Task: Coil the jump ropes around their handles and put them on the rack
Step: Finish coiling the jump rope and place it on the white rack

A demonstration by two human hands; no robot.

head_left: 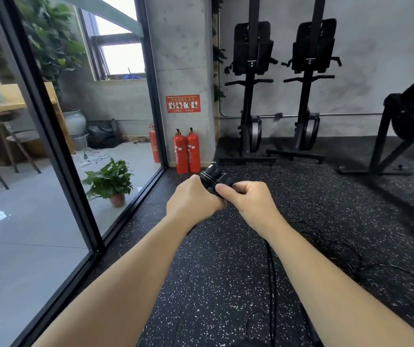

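Status: we're mid-coil on one jump rope [214, 181], and we see nothing racked. Its two black handles [212, 172] are paired side by side and held in the air in front of us, above the speckled rubber floor [226, 284]. A few turns of cord look wound round them near the far end, but we can't read the count. Most of the cord [271, 259] is loose: it drops from under the hands to the floor and trails back toward us. More thin black cord [351, 256] lies in loops on the floor to our right. Same rope or a second one, we can't tell.

Hands: left hand [193, 197] is wrapped round the handles from the left, fingers curled out of sight behind them. Right hand [248, 199] has its fingers curled, with thumb and forefinger pinching the near end of the jump rope. Whether cord or handle sits under the thumb, we can't tell.

Orientation: the handles' long axis runs away from us and tilts up. The far tips point slightly left of straight ahead, toward the two red fire extinguishers [187, 151].

Left to do, our read: finish winding, tuck the end, repeat for any other rope, carry to the rack. We can't identify a rack in view, and the black frame [386, 146] at far right may be other gym kit
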